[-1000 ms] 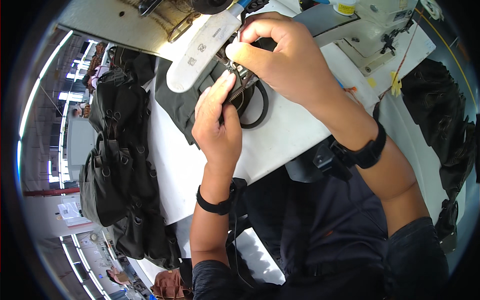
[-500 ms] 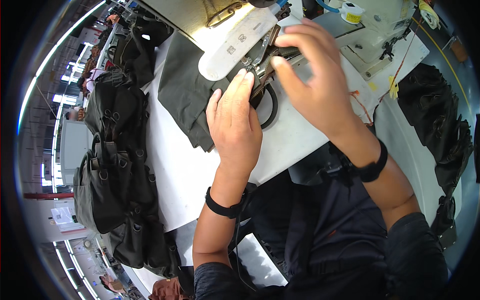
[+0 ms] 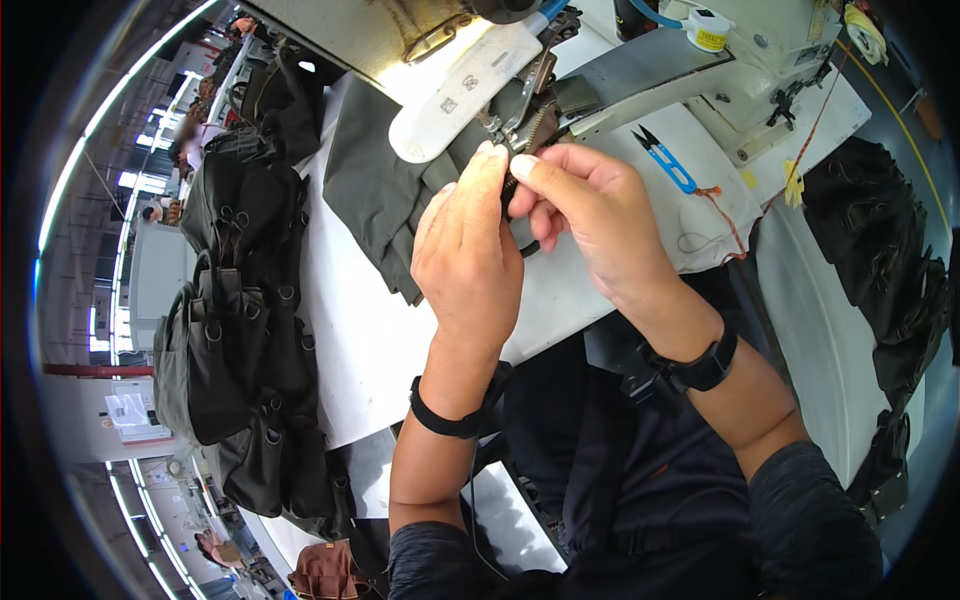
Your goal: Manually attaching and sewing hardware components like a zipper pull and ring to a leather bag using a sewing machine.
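Note:
Dark green bag cloth (image 3: 375,180) lies folded under the head of a sewing machine (image 3: 470,90). A zipper (image 3: 537,127) with brass-coloured teeth runs along its edge beside the presser foot (image 3: 517,125). My left hand (image 3: 468,250) lies on the cloth with fingers stretched out, its fingertips pressing close to the foot. Opposite it, my right hand (image 3: 600,215) has thumb and fingers closed on the zipper's near end; the exact grip is partly hidden. A dark strap loop shows in part beneath that hand.
Blue-handled thread snips (image 3: 668,162) lie on the white table (image 3: 360,370), right of my hand, beside reddish-brown thread (image 3: 730,220). Dark bags (image 3: 235,330) are heaped at the left. More dark pieces (image 3: 875,230) hang at the right. A small white bottle (image 3: 707,30) stands on the machine.
My right hand has come down and left from beside the machine head, and its fingers have closed on the zipper. The snips are now uncovered. My left hand has barely moved.

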Motion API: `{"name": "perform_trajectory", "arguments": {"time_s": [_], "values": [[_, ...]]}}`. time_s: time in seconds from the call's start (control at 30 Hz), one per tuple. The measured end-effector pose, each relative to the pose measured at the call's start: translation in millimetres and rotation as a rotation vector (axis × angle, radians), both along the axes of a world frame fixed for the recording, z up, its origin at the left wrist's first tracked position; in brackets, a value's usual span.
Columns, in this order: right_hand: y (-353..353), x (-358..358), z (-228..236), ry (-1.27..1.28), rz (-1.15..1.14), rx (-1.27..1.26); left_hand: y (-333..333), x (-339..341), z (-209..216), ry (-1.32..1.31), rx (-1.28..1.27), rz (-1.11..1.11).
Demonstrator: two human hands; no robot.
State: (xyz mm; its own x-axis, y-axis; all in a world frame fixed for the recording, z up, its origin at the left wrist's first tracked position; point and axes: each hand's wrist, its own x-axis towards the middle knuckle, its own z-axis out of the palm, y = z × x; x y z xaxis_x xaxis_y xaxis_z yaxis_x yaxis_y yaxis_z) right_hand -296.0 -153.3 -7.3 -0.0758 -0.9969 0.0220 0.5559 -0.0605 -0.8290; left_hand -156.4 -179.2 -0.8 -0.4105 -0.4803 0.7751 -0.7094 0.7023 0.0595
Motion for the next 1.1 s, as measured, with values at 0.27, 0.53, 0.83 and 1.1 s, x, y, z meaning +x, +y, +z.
{"name": "perform_trajectory", "arguments": {"time_s": [0.27, 0.53, 0.83, 1.1], "values": [[-1.8, -3.1, -14.0, -0.136, 0.009, -0.029, 1.8, 0.9, -19.7, 0.046, 0.050, 0.024], [-7.5, 1.4, -4.7, 0.071, -0.062, -0.097, 2.0, 2.5, -28.5, 0.014, 0.053, 0.070], [-7.2, 6.9, -0.6, -0.093, -0.074, -0.001, 9.4, 2.1, -9.6, 0.009, 0.087, 0.077], [-9.1, 8.0, 0.6, -0.088, -0.101, 0.058, 9.0, -1.1, -6.4, 0.070, 0.075, 0.069]]}}
